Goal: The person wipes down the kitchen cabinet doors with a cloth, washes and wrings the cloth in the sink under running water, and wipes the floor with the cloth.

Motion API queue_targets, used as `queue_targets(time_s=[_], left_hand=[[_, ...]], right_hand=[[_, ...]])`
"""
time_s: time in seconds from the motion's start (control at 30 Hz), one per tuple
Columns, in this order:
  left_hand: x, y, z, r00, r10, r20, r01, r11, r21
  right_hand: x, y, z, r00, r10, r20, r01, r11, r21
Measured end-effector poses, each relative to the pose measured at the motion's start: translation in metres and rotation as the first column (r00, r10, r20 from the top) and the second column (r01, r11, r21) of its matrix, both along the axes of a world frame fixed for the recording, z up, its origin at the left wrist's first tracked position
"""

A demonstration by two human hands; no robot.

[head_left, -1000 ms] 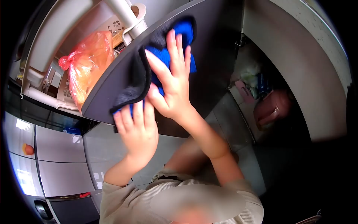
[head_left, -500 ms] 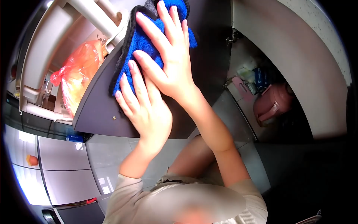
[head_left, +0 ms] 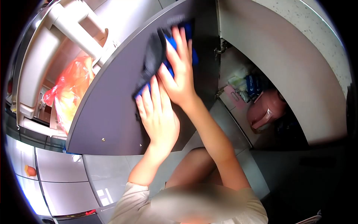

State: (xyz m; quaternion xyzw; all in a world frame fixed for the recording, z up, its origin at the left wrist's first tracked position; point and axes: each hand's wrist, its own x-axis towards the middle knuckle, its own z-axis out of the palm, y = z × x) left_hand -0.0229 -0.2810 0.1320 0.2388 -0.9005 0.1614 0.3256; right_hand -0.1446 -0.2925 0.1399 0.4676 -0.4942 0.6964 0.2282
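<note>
A blue cloth with a dark grey, black-edged side (head_left: pixel 153 56) lies bunched against the inner face of an open dark cabinet door (head_left: pixel 108 93). My left hand (head_left: pixel 158 115) presses on the cloth's lower end with its fingers stretched upward. Higher and to the right, my right hand (head_left: pixel 181 71) lies over the blue part, fingers spread. The two hands nearly touch near the thumb of the right one. Part of the cloth is folded over and blurred by motion.
Right of the door, an open cabinet holds a pink container (head_left: pixel 266 108), a pink board (head_left: pixel 234 96) and blue packaging (head_left: pixel 253 85). A speckled countertop (head_left: pixel 317 33) curves above. At left, a red plastic bag (head_left: pixel 71 91) sits by a white rack (head_left: pixel 74 30).
Both hands have moved down and slightly right across the door with the cloth. The cloth's grey side has flopped over much of the blue. More of the door's lower left shows.
</note>
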Motion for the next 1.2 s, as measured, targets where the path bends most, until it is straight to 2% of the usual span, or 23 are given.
queue_targets(time_s=[0.07, 0.13, 0.23, 0.3, 0.43, 0.5, 0.57, 0.63, 0.73, 0.83, 0.9, 0.97, 1.03, 1.07, 1.13, 1.2], left_hand=[[-0.021, -0.001, 0.020, 0.996, 0.043, -0.081, -0.047, 0.997, -0.057], [-0.033, -0.002, 0.021, 0.992, 0.063, -0.106, -0.074, 0.991, -0.107], [-0.039, -0.001, 0.002, 0.997, 0.063, -0.041, -0.067, 0.993, -0.093], [-0.038, -0.004, -0.030, 1.000, 0.024, 0.000, -0.024, 0.999, -0.045], [-0.036, 0.002, -0.078, 1.000, -0.019, 0.019, 0.019, 0.999, 0.038], [-0.039, 0.003, -0.074, 0.996, -0.077, -0.044, 0.081, 0.991, 0.105], [-0.048, 0.000, -0.052, 0.990, -0.120, -0.077, 0.130, 0.983, 0.133], [-0.064, -0.003, -0.023, 0.977, -0.144, -0.154, 0.155, 0.986, 0.064], [-0.095, -0.006, 0.011, 0.958, -0.145, -0.246, 0.137, 0.989, -0.049], [-0.107, -0.001, -0.001, 0.947, -0.124, -0.295, 0.113, 0.992, -0.052], [-0.099, 0.006, -0.017, 0.975, -0.088, -0.205, 0.098, 0.994, 0.039], [-0.092, 0.006, -0.045, 0.985, -0.104, -0.135, 0.116, 0.989, 0.088], [-0.085, 0.009, -0.069, 0.992, -0.107, -0.073, 0.117, 0.981, 0.152], [-0.082, 0.010, -0.074, 0.988, -0.129, -0.080, 0.142, 0.969, 0.201], [-0.085, 0.008, -0.070, 0.977, -0.174, -0.123, 0.196, 0.961, 0.195], [-0.096, 0.006, -0.053, 0.967, -0.190, -0.168, 0.217, 0.962, 0.164]], right_hand=[[-0.015, -0.006, 0.023, 1.000, -0.023, -0.014, 0.022, 0.999, -0.050], [-0.025, -0.009, 0.024, 1.000, -0.016, -0.002, 0.016, 0.997, -0.076], [-0.030, -0.010, -0.009, 0.995, -0.049, 0.088, 0.051, 0.999, -0.020], [-0.029, -0.008, -0.045, 0.985, -0.081, 0.149, 0.076, 0.996, 0.041], [-0.021, -0.007, -0.095, 0.970, -0.071, 0.231, 0.065, 0.997, 0.036], [-0.023, -0.008, -0.097, 0.975, -0.073, 0.210, 0.071, 0.997, 0.018], [-0.039, -0.010, -0.065, 0.987, -0.074, 0.141, 0.076, 0.997, -0.011], [-0.056, -0.008, -0.021, 0.997, -0.062, 0.044, 0.065, 0.997, -0.052], [-0.083, -0.018, 0.017, 0.997, -0.073, 0.025, 0.076, 0.988, -0.133], [-0.089, -0.021, 0.007, 0.995, -0.046, 0.087, 0.058, 0.988, -0.143], [-0.093, -0.027, -0.033, 0.988, -0.151, 0.031, 0.153, 0.985, -0.078], [-0.087, -0.025, -0.072, 0.984, -0.159, 0.077, 0.163, 0.986, -0.036], [-0.075, -0.017, -0.098, 0.969, 0.003, 0.247, 0.021, 0.995, -0.096], [-0.074, -0.015, -0.100, 0.969, -0.004, 0.247, 0.025, 0.996, -0.083], [-0.074, -0.013, -0.099, 0.969, -0.015, 0.247, 0.029, 0.998, -0.053], [-0.087, -0.012, -0.067, 0.988, -0.020, 0.152, 0.029, 0.998, -0.058]])
